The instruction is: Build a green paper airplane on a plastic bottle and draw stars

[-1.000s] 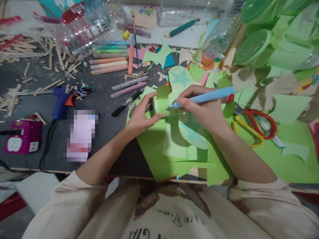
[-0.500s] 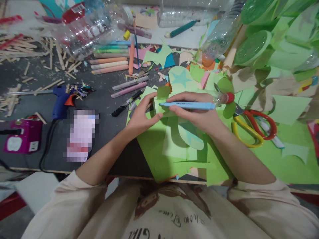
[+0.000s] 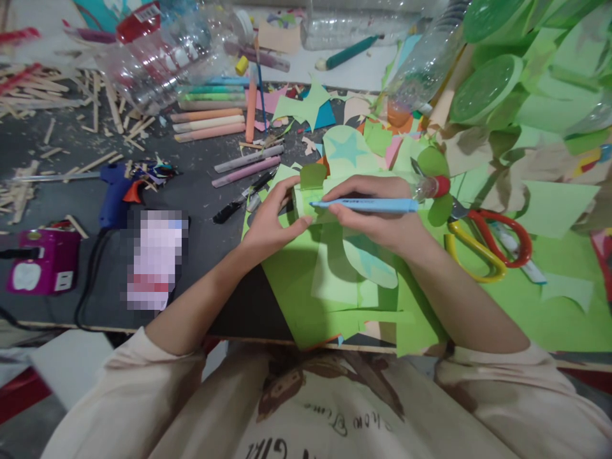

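My right hand (image 3: 377, 217) grips a light blue pen (image 3: 368, 204), which lies nearly level with its tip pointing left. The tip touches a small light green paper piece (image 3: 308, 203) that my left hand (image 3: 272, 220) pinches between thumb and fingers. Both hands rest over sheets of green paper (image 3: 306, 287) at the table's near edge. A pale cut-out shape (image 3: 370, 264) lies under my right wrist.
Red and yellow scissors (image 3: 488, 245) lie to the right. A blue glue gun (image 3: 115, 194), a purple box (image 3: 41, 261), pastel markers (image 3: 210, 124), wooden sticks (image 3: 57, 102), plastic bottles (image 3: 176, 48) and paper scraps crowd the dark table (image 3: 205, 236).
The pen has tipped from a slanted writing angle to nearly level, its tip shifted left along the small paper piece. My left hand has kept its hold.
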### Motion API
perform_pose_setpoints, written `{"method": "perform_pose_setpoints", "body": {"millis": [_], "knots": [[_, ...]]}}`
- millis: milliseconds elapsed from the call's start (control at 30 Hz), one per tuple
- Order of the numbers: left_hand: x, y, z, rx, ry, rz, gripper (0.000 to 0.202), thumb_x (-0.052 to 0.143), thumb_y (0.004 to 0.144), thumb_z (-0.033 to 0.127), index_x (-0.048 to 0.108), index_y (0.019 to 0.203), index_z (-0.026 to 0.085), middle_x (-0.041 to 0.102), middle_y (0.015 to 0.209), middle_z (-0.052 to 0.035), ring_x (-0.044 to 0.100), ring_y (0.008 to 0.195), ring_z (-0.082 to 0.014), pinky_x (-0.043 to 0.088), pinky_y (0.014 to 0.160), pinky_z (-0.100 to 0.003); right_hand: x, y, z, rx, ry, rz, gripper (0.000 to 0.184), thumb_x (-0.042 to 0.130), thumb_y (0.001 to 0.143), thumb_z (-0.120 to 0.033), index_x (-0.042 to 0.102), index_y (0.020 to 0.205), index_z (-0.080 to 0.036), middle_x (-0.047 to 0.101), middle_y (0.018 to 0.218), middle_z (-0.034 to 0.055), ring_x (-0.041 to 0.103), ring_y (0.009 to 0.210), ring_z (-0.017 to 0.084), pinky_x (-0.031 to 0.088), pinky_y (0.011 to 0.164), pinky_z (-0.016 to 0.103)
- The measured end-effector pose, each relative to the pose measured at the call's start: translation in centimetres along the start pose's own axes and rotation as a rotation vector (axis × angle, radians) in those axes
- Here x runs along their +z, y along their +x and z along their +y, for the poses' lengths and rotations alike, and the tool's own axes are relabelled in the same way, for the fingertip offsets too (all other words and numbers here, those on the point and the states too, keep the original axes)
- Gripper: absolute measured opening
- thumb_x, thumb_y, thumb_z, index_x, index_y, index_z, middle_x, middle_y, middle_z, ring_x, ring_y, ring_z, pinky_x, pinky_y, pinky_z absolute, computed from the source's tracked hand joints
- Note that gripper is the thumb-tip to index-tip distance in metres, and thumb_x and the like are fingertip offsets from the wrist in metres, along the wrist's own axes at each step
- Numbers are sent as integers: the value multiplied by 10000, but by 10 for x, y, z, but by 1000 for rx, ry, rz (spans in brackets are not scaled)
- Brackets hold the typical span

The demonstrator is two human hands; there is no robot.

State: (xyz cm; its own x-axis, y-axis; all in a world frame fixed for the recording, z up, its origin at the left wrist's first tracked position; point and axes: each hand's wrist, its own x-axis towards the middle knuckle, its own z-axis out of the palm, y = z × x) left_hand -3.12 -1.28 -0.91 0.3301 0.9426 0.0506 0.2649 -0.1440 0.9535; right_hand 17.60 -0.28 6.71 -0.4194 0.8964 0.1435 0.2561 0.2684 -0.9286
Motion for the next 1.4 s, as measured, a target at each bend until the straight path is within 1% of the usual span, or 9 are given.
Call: {"method": "perform_pose_setpoints", "body": {"millis": [167, 367, 533, 700, 833, 900, 1000, 1167, 1400], "knots": [[0, 0, -1, -18, 25, -7, 665, 608, 843, 565, 424, 1382, 222, 493, 1500, -144, 486, 1406, -328, 412, 1176, -445, -3, 0, -2, 71, -46, -20, 115, 677, 835, -272, 682, 730, -225, 695, 686, 0, 588, 587, 137, 462, 558, 284], [0, 0, -2, -17, 7, 3, 670, 629, 834, 574, 441, 1379, 232, 498, 1495, -130, 491, 1395, -329, 403, 1176, -451, -5, 0, -1, 79, -22, -12, 174, 693, 829, -310, 665, 672, -240, 662, 631, -7, 555, 555, 134, 441, 523, 287], [-1, -1, -3, -31, 11, 1, 672, 635, 829, 558, 437, 1381, 230, 490, 1506, -136, 480, 1409, -332, 400, 1183, -463, -6, 0, 1, 60, -13, -17, 183, 696, 806, -266, 647, 630, -250, 653, 613, -6, 558, 553, 142, 440, 516, 298], [-1, -1, -5, -40, 7, 6, 670, 646, 826, 545, 436, 1384, 238, 486, 1508, -136, 485, 1406, -335, 402, 1183, -464, -5, 2, 5, 32, 6, 64, 227, 700, 798, -258, 627, 583, -248, 646, 593, -1, 557, 544, 146, 437, 505, 301], [0, -1, -4, -39, -3, 6, 669, 645, 824, 551, 440, 1378, 236, 487, 1501, -138, 485, 1406, -339, 397, 1187, -481, -1, 3, 6, 27, 67, 175, 152, 694, 801, -247, 674, 652, -227, 670, 625, -14, 540, 527, 111, 434, 497, 265], [0, -1, -3, -34, -6, 4, 657, 642, 829, 540, 442, 1373, 231, 489, 1497, -145, 490, 1400, -344, 398, 1184, -495, 1, 3, 6, 35, 66, 192, 95, 706, 802, -251, 710, 711, -223, 678, 641, -18, 539, 539, 105, 437, 501, 253], [0, -1, -1, -28, -8, 5, 647, 636, 834, 528, 444, 1370, 221, 495, 1486, -152, 500, 1390, -343, 404, 1178, -496, 3, 2, 6, 56, 23, 175, 76, 725, 823, -288, 733, 769, -236, 701, 682, -12, 558, 570, 115, 457, 523, 261], [0, -1, 0, -20, 3, 4, 647, 627, 835, 544, 439, 1365, 224, 499, 1483, -149, 503, 1385, -338, 405, 1176, -486, 1, 1, 7, 42, 11, 145, 81, 722, 844, -301, 733, 790, -241, 720, 719, -9, 585, 590, 127, 467, 539, 275], [-1, 0, -1, -25, 21, -9, 710, 614, 834, 641, 424, 1379, 227, 495, 1486, -146, 493, 1394, -329, 407, 1174, -456, 0, 0, 8, 54, -17, 97, 92, 716, 852, -320, 733, 787, -257, 736, 748, 5, 612, 622, 149, 487, 561, 300]]}}
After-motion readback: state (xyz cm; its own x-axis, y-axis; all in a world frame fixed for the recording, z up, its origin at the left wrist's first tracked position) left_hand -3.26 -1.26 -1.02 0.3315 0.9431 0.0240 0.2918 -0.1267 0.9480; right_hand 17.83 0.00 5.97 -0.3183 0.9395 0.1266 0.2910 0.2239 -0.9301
